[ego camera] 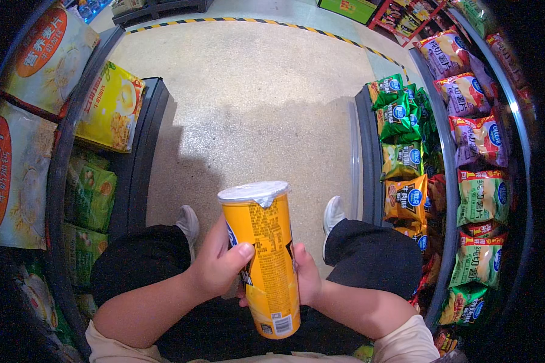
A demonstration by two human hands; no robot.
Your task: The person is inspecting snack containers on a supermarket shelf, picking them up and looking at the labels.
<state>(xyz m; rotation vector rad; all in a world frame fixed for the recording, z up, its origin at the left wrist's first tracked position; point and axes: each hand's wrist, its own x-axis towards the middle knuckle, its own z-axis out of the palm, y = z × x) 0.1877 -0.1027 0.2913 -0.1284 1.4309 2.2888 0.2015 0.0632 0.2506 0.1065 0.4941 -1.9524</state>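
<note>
An orange-yellow cylindrical snack canister with a silvery foil-like top is held upright, slightly tilted, in front of my body. Its printed back, with small text and a barcode, faces me. My left hand grips its left side, the thumb lying across the front. On the right side rests my right hand, its fingers partly hidden behind the canister. Both hands are closed around it between my knees.
At left, shelves hold large cereal bags, a yellow bag and green packs. At right, shelves hold green chip bags, an orange bag and purple bags. Speckled floor lies between, with striped tape beyond.
</note>
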